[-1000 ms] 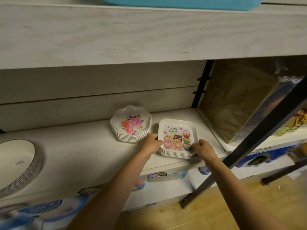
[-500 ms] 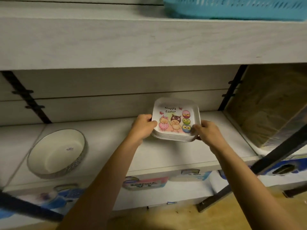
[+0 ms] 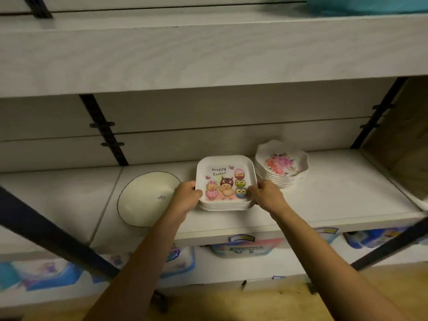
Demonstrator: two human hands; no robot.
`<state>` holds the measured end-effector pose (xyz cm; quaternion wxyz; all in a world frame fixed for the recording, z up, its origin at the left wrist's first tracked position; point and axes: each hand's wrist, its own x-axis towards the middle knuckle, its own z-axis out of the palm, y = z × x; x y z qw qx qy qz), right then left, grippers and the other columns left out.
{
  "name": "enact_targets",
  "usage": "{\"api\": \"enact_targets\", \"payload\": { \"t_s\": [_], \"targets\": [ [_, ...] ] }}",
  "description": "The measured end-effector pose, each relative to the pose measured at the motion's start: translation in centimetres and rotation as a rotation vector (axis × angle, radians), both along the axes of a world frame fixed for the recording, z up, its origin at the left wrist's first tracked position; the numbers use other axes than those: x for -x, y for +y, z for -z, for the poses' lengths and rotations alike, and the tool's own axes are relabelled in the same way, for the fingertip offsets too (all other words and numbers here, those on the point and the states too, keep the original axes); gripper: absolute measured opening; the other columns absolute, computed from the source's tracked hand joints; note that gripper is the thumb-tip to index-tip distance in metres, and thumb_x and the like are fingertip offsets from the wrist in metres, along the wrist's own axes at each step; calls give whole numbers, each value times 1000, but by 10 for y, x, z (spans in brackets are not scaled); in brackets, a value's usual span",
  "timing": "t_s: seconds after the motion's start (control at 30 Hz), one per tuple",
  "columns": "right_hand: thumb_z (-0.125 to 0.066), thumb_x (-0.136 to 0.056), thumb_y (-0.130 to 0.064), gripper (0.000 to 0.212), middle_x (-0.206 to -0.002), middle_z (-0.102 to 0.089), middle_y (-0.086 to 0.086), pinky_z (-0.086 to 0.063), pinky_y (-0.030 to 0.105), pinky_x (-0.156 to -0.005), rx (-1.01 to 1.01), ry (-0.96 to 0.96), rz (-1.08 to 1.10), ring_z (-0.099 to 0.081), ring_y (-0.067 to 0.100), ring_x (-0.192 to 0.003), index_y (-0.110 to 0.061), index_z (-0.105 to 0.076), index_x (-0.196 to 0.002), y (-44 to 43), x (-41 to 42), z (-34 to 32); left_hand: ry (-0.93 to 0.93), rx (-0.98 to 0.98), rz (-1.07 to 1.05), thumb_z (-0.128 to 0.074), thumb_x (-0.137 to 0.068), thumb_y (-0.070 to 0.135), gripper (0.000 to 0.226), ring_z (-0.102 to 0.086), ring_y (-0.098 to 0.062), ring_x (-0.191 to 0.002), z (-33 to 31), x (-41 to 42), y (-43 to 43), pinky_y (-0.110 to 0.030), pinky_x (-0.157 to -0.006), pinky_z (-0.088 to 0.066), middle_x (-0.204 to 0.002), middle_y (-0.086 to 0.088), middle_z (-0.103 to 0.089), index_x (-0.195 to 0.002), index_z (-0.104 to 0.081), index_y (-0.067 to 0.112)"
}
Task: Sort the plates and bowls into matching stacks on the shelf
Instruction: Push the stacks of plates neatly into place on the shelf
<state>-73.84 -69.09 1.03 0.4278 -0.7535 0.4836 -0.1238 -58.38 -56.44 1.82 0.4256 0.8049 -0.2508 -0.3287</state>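
Boxes (image 3: 238, 249): under the shelf (image 3: 335, 193), blurred.
Left hand (image 3: 186, 196): grips the square plates' (image 3: 225, 179) left edge, fingertips hidden.
Right hand (image 3: 268, 196): grips the right edge.
Square plates: stacked at the shelf front, between white dish (image 3: 148, 198) and flowered plates (image 3: 281, 165).
Basket (image 3: 370, 5): cut off above.

Both hands are on one stack of square plates (image 3: 225, 181), the top plate printed "Happy Easter" with cartoon chicks and owls. The left hand (image 3: 186, 198) grips the stack's left edge, thumb over the rim. The right hand (image 3: 266, 195) grips the right edge likewise. Whether the stack rests on the shelf (image 3: 335, 195) or is held just clear of it cannot be told. A stack of scalloped floral plates (image 3: 281, 165) stands just beside it on the right; contact is unconfirmed. A round white bowl (image 3: 146, 198) with a dark rim sits on the shelf to the left, partly behind the left hand. A teal basket (image 3: 370, 5) stands on the upper shelf (image 3: 208, 54). Packaged goods (image 3: 240, 249) lie below.
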Motion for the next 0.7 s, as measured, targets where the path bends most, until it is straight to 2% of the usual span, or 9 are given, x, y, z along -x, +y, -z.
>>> {"api": "enact_targets", "payload": {
  "t_s": [0.13,0.3,0.43,0.57,0.63,0.7],
  "targets": [
    [-51,-87,-18,24,-100,-70,20,-53,44,-86,-22,65,27,-66,38,-90,-2,-65,-97,7,0,18,-5,-36,27,-46,-81,-2,37,-63,-28,-103,23,0,5,-41,-92,-53,-115,-15,-68,-112,-65,4],
    [-49,-89,-20,25,-101,-69,19,-48,37,-83,-20,140,56,-64,37,-94,-1,-64,-99,7,10,34,-34,-96,86,-48,-84,5,34,-62,-21,-94,43,10,2,-30,-79,-51,-114,-9,-69,-112,-65,8],
    [-47,-92,-19,25,-107,-67,19,-47,37,-83,-40,158,78,-61,35,-96,-2,-63,-102,5,18,43,-72,-151,143,-50,-80,17,34,-64,-23,-99,60,13,0,-42,-90,-53,-112,-4,-71,-111,-65,19],
    [-48,-92,-20,25,-108,-67,19,-46,35,-82,-15,135,88,-60,34,-95,-2,-63,-101,3,20,49,-124,-152,122,-52,-82,17,30,-65,-25,-96,62,15,-5,-41,-86,-54,-110,-7,-71,-109,-66,15],
    [-48,-93,-23,27,-109,-67,17,-46,34,-83,-10,115,74,-60,33,-98,-4,-64,-105,3,22,49,-154,-169,122,-53,-82,17,29,-65,-26,-94,62,14,-6,-38,-83,-55,-108,-8,-72,-106,-67,14],
    [-48,-94,-29,32,-114,-67,14,-46,35,-88,-42,60,63,-61,29,-101,-7,-64,-112,5,25,47,-139,-179,103,-55,-80,22,29,-65,-27,-96,60,14,-7,-41,-86,-54,-110,-7,-71,-106,-66,16]
  ]
}}
